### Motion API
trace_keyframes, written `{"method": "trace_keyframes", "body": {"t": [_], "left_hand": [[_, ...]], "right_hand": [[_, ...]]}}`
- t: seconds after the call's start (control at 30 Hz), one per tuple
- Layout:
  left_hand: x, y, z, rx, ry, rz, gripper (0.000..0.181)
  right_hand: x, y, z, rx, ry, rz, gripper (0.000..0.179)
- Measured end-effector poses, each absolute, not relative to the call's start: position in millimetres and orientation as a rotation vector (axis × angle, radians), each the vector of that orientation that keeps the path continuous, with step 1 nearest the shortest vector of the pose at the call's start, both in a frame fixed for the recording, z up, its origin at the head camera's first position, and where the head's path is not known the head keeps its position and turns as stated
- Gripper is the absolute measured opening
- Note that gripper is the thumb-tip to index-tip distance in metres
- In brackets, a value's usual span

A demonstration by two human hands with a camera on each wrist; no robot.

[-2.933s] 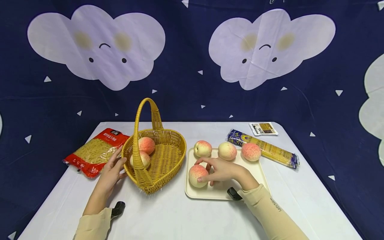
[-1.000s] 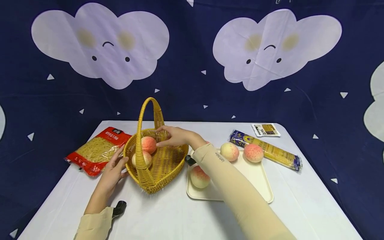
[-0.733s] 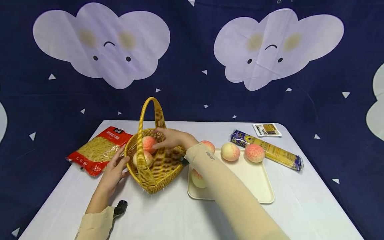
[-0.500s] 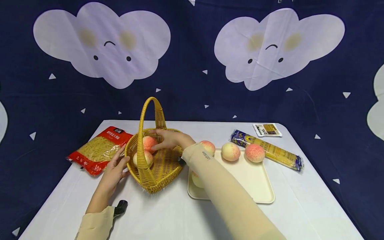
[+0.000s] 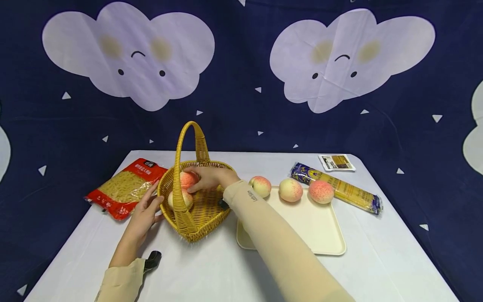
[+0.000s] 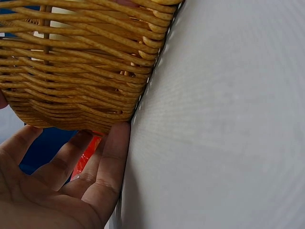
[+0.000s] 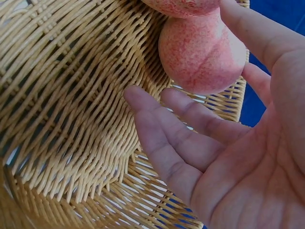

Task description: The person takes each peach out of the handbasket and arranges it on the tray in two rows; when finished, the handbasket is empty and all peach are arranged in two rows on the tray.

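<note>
My left hand (image 5: 141,218) rests against the left side of a heart-shaped wicker basket (image 5: 209,228); in the left wrist view its straight fingers touch the lower weave (image 6: 76,105). Inside the basket, at the left, lie two peaches: a red one (image 5: 188,179) behind and a paler one (image 5: 185,200) in front. My right hand (image 5: 209,177) reaches in and pinches the red peach between thumb and index finger. In the right wrist view, that peach (image 7: 200,57) touches another, and the hand's other fingers (image 7: 157,138) extend over the basket floor.
A cream tray (image 5: 313,226) stands right of the basket. Three peaches (image 5: 290,190) line its back edge; my sleeve mostly hides another at its left. A red pasta bag (image 5: 128,186) lies left, a spaghetti pack (image 5: 341,188) and small packet (image 5: 337,162) back right.
My right hand has let go of a peach on the tray, moved left into the basket and taken hold of the red peach. The left hand stays at the basket's side.
</note>
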State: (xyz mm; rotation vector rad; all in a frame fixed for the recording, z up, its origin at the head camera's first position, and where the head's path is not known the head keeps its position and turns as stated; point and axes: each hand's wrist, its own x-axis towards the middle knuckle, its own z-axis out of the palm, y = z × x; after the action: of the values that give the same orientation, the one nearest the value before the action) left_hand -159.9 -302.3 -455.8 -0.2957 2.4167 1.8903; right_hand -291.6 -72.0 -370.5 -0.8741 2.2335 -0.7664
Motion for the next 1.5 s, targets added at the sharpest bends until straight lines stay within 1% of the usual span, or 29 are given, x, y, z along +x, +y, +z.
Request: {"method": "trace_keyframes", "body": {"t": [0.43, 0.93, 1.17, 1.4, 1.5], "left_hand": [[-162, -304, -459, -0.311, 2.406, 1.892, 0.066], [-163, -305, -461, -0.3, 2.42, 1.891, 0.066], [-163, -305, -462, -0.308, 2.409, 1.889, 0.065], [-162, -305, -461, -0.32, 2.403, 1.887, 0.066], [-162, -305, -460, -0.308, 2.401, 1.892, 0.065]], "right_hand": [[-293, -72, -377, -0.831, 2.281, -0.827, 0.065], [-295, -75, -377, -0.958, 2.377, -0.795, 0.052], [-294, -82, -378, -1.026, 2.38, -0.724, 0.053], [-293, -87, -380, -1.001, 2.393, -0.733, 0.044], [-293, -88, -380, -0.992, 2.393, -0.737, 0.046]]}}
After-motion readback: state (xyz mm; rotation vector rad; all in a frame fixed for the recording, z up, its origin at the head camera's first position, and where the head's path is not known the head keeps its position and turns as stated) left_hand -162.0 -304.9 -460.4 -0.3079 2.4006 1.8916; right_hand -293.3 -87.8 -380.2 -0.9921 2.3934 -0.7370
